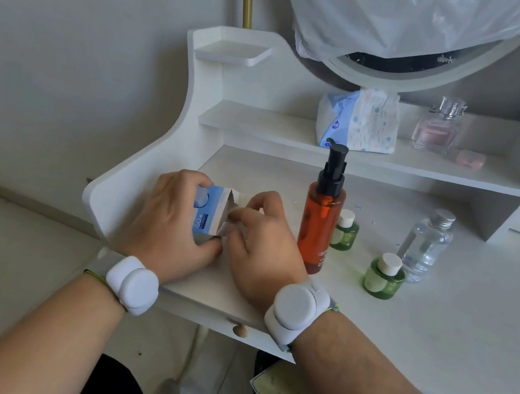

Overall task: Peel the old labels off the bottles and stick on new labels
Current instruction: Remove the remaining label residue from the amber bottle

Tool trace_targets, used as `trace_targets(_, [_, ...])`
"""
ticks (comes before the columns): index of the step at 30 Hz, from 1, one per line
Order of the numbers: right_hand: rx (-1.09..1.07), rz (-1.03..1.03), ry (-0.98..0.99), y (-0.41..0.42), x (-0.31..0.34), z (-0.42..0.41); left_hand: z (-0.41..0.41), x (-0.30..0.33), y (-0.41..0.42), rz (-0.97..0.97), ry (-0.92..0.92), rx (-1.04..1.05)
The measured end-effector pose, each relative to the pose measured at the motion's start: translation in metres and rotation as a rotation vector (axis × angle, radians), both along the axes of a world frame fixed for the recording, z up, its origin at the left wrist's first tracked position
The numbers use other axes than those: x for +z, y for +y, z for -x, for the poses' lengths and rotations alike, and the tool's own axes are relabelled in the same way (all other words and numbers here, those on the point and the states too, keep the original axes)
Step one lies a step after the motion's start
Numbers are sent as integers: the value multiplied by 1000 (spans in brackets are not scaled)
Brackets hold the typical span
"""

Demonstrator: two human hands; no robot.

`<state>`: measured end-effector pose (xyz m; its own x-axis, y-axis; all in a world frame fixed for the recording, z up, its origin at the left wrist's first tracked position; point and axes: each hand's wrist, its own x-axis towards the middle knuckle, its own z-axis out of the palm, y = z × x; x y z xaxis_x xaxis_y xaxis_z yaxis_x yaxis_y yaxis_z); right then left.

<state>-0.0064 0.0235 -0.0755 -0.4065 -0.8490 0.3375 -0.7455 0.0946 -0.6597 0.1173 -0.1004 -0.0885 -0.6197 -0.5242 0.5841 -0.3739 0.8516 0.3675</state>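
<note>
At the desk's left front, the left hand wraps a small bottle lying on its side, fingers curled over its top and thumb under it; the blue-and-white label is glossy, with its right edge lifted into a curled white flap; the right hand pinches that flap between thumb and forefinger, the other fingers bent loosely (the bottle's body is mostly hidden by both hands). Each wrist carries a smooth white round band.

Just right of the right hand stands a tall orange pump bottle, clear plastic with a black pump head; behind its right side sits a squat green bottle with a white cap; a second green one stands nearer the front; beside that, a clear bottle with a ribbed silver cap. The desk is pale matte wood-grain; on its shelf rest a soft tissue pack, a faceted pink perfume bottle and a small pink case; above, crinkled plastic sheeting drapes a round mirror.
</note>
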Motion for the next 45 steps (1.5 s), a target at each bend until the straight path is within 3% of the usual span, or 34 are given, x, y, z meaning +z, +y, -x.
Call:
trace_targets(10, [-66,186,-42,-8,-5,0,3,-4,1,129,199,-69])
trace_targets(17, [-41,96,-450,-18,0,-5,0,-5,0,232,224,-51])
trace_targets(23, [132,114,-527,-22,1,-3,1,-4,1,265,225,-74])
trace_targets(31, [196,37,-726,-22,-4,14,0,-6,-2,316,183,-95])
trace_targets(45, [-101,167,-464,-19,-4,4,0,-5,1,283,188,-95])
